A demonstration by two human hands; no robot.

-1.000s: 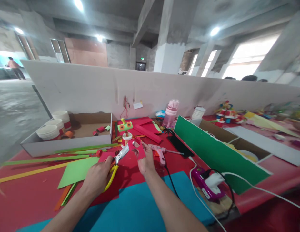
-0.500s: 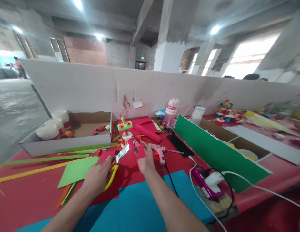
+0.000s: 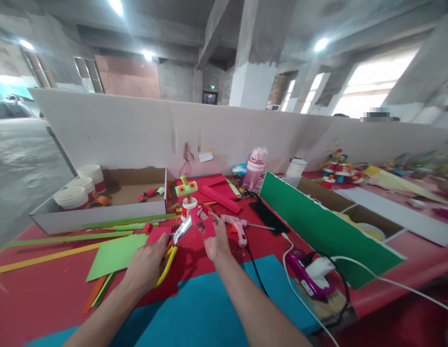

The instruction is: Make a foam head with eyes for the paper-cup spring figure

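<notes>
My left hand is closed round the yellow-handled scissors, whose metal blades point up and right. My right hand pinches a piece of red paper with a curved cut-out in it. The blade tips meet the left edge of that paper; whether they are closed on it I cannot tell. Just behind stands a small paper-cup figure with a spring neck and a green head with orange round eyes. A pink glue gun lies right of my right hand. Green paper lies beside my left hand.
An open box with paper cups stands at the left. A green-sided box stands at the right, near a purple power strip with cables. Behind are a phone, a pink bottle and a white partition.
The red paper in my right hand has turned and shifted slightly against the scissor blades. My left hand has hardly moved. A distant person at far left is no longer in view.
</notes>
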